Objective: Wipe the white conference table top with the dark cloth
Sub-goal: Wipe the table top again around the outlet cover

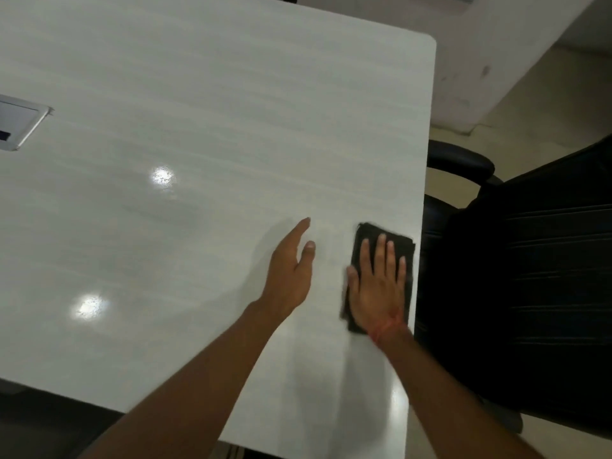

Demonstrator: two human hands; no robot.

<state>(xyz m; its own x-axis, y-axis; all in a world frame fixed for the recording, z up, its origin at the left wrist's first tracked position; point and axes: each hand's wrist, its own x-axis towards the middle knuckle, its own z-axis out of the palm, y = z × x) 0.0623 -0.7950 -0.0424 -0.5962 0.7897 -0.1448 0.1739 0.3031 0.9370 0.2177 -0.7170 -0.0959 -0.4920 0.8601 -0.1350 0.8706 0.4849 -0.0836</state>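
White and glossy, the conference table top [205, 127] fills the head view, with a metal cable hatch [20, 122] at its left and a black office chair [516, 276] just past its right edge. Wiping looks under way: the right hand [377, 286] lies flat on the folded dark cloth [381, 276], fingers straight, pressing it down beside the table's right edge. The left hand [293, 270] is released, fingers straight and holding nothing, just left of the cloth; whether it touches the table is unclear. Next, I judge, the cloth needs pushing leftward across the untouched span with steady pressure
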